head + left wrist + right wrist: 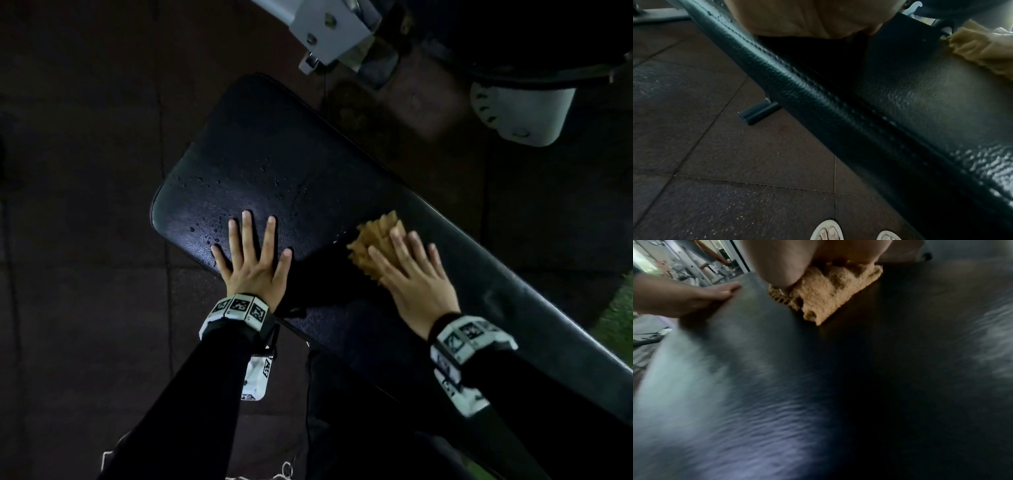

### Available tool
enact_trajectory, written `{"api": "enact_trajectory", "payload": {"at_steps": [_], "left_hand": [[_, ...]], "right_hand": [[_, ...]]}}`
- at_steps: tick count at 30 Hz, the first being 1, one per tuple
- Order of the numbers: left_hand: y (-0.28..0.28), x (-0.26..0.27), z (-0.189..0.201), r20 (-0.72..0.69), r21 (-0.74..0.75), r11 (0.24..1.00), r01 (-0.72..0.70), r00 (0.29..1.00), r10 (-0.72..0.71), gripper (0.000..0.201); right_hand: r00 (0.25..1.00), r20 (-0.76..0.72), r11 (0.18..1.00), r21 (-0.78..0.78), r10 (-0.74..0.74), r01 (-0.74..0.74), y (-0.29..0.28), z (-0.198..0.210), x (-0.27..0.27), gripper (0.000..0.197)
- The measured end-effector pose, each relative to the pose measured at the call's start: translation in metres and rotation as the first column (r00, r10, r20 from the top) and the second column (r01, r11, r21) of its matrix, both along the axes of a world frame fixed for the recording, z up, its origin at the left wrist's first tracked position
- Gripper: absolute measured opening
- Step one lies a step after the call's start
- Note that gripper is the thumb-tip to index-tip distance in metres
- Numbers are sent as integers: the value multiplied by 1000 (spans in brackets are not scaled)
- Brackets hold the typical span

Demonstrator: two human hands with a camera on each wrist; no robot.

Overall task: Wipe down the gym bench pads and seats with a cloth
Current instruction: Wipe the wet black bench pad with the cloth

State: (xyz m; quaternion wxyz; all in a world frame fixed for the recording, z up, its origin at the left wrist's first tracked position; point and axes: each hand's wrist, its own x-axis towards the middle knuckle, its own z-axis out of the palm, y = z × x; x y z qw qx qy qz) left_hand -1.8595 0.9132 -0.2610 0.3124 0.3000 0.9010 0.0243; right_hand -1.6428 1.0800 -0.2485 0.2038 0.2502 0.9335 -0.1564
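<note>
Dark rubber floor tiles (719, 162) lie underneath. A grey metal bracket (329, 31) and a pale perforated plate (513, 109) sit beyond. Two sandalled feet (827, 230) stand on the tiles.

The left hand (797, 17) fills the top of the picture, its palm resting flat on the black bench pad (920, 105). The pad runs slantwise from upper left to lower right, with a stitched seam along its rounded edge and a grained, leather-like skin that shines at the lower right. At the upper right a tan cloth (978, 47) lies crumpled on the pad, apart from the hand. Below the pad's edge a dark metal foot (756, 113) of the frame stands on the speckled rubber floor tiles (725, 162). At the bottom edge two feet in pale sandals (827, 230) show.
</note>
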Motion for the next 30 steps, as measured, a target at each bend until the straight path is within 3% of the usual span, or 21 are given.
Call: {"api": "enact_trajectory", "payload": {"at_steps": [5, 8, 11, 15, 19, 25, 30], "left_hand": [[-1, 0, 0, -9, 11, 1000, -5, 1000, 5, 58], [0, 0, -1, -17, 0, 1000, -11, 1000, 11, 55], [0, 0, -3, -24, 0, 1000, -23, 999, 23, 56], [-1, 1, -3, -18, 13, 1000, -17, 1000, 18, 57], [-2, 1, -5, -29, 28, 999, -20, 999, 21, 56], [-4, 1, -5, -45, 59, 998, -13, 999, 16, 57], [-4, 0, -6, -27, 42, 999, -13, 1000, 14, 57]], "right_hand": [[985, -121, 989, -68, 119, -128, -35, 2, -52, 77], [982, -115, 985, -73, 150, -159, -12, -8, -89, 74], [995, -86, 997, -55, 57, -62, 26, -15, -106, 68], [997, -26, 995, -67, -78, 76, 59, -8, -83, 63], [984, 46, 981, -90, -170, 173, 43, -1, -36, 59], [1000, 7, 997, -74, -15, 16, -11, 1, -29, 59], [998, -55, 998, -49, 32, -34, 8, -12, -73, 61]]}}
